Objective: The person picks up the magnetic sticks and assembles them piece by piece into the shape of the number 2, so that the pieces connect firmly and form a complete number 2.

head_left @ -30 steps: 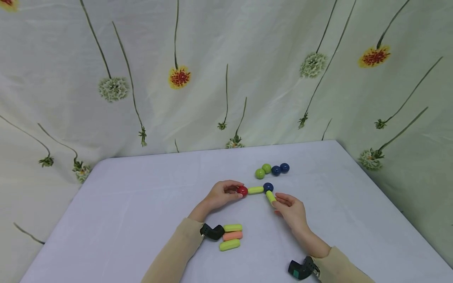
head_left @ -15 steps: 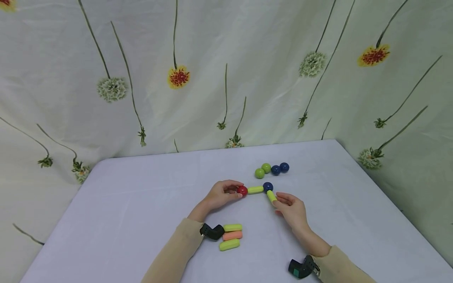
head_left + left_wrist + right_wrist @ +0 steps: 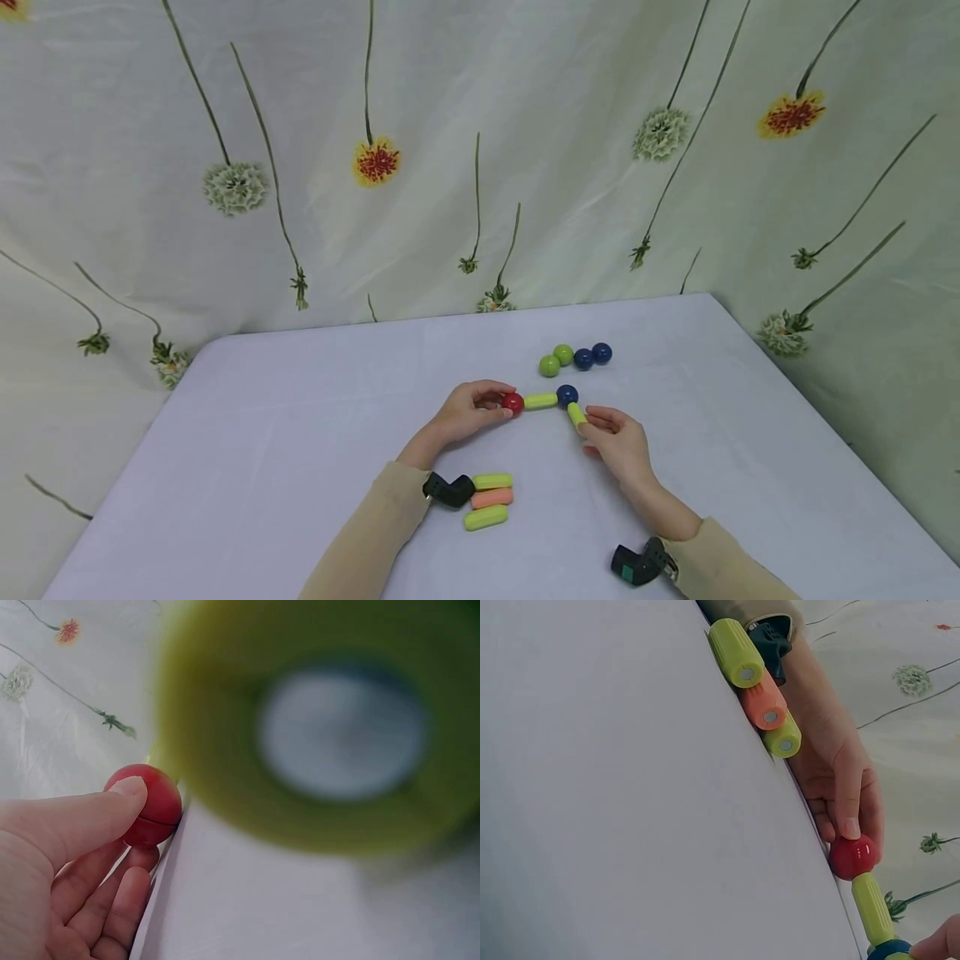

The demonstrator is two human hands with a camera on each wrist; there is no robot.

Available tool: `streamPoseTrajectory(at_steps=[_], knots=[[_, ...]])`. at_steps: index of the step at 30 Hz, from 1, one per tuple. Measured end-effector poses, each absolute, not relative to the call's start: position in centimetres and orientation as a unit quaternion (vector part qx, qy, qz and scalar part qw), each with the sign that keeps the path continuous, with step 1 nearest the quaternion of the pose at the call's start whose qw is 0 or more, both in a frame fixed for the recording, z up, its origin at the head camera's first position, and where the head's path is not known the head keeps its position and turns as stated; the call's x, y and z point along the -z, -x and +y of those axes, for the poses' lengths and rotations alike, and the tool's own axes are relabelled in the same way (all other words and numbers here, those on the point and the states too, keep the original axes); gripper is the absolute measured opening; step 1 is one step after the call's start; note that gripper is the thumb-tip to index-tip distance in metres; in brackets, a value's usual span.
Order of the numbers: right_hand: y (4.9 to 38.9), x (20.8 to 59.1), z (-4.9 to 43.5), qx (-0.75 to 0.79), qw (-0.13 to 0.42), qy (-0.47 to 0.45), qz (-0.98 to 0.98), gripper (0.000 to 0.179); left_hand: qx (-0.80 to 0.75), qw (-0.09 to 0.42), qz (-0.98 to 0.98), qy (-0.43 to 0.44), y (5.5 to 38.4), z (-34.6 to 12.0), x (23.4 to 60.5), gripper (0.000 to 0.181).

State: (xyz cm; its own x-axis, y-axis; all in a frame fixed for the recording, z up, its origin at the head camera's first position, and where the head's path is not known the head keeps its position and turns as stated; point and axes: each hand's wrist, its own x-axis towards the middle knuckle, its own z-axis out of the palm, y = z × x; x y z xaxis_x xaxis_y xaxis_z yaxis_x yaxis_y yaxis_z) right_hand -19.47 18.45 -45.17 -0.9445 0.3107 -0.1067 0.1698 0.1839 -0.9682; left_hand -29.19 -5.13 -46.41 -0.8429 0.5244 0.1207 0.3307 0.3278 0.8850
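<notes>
A red ball point(image 3: 513, 403), a yellow-green magnetic rod point(image 3: 540, 402), a dark blue ball point(image 3: 567, 396) and a second yellow-green rod point(image 3: 576, 415) form one bent chain on the table. My left hand point(image 3: 467, 411) pinches the red ball; in the left wrist view the thumb lies over the red ball point(image 3: 154, 799), fingers beneath. At the other end, my right hand point(image 3: 622, 450) holds the second rod between thumb and fingers, covering its near end. The right wrist view catches only some fingertips point(image 3: 939, 943) by the blue ball point(image 3: 891, 949).
Two green balls point(image 3: 550, 366) and two dark blue balls point(image 3: 583, 359) sit in a row beyond the chain. Near the left wrist lie two yellow-green rods point(image 3: 486, 517) with an orange rod point(image 3: 492, 498) between them. One rod end point(image 3: 217, 735) looms blurred in the left wrist view.
Almost nothing differs. The second rod's near end, with my right fingers on it, has swung very slightly to the right; my left hand stays on the red ball.
</notes>
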Motion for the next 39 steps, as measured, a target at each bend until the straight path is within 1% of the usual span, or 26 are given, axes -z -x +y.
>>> streamPoseTrajectory(at_steps=[3,5,10,12,15,19,21,29,34,39], knots=[[19.5,45.1,18.6,-0.617,0.049,0.155,-0.770,0.035,-0.515,0.094,0.811,-0.262,29.0,-5.0,46.2,0.034],[19.6,45.1,18.7,-0.616,0.041,0.151,-0.772,0.034,-0.513,0.091,0.811,-0.267,28.4,-5.0,45.3,0.033],[20.1,45.0,19.6,-0.596,0.001,0.129,-0.792,0.036,-0.511,0.097,0.808,-0.278,27.3,-5.1,43.5,0.035],[20.3,45.0,20.1,-0.587,-0.015,0.115,-0.801,0.037,-0.511,0.097,0.807,-0.280,27.3,-5.1,43.5,0.035],[20.7,45.1,20.9,-0.580,-0.028,0.095,-0.809,0.038,-0.514,0.091,0.806,-0.280,27.8,-5.0,44.4,0.035],[21.0,45.3,21.6,-0.570,-0.033,0.070,-0.818,0.039,-0.517,0.088,0.805,-0.278,28.8,-5.1,46.1,0.037],[21.0,45.3,21.9,-0.567,-0.032,0.060,-0.821,0.039,-0.517,0.090,0.804,-0.278,29.0,-5.1,46.3,0.037],[21.1,45.2,22.0,-0.568,-0.036,0.045,-0.821,0.040,-0.518,0.099,0.806,-0.268,29.2,-5.2,46.4,0.039],[21.3,45.5,22.1,-0.572,-0.037,0.045,-0.818,0.041,-0.516,0.095,0.808,-0.267,29.3,-5.2,46.6,0.037],[21.3,45.7,22.2,-0.577,-0.025,0.048,-0.815,0.040,-0.517,0.093,0.806,-0.272,29.4,-5.2,46.7,0.037]])
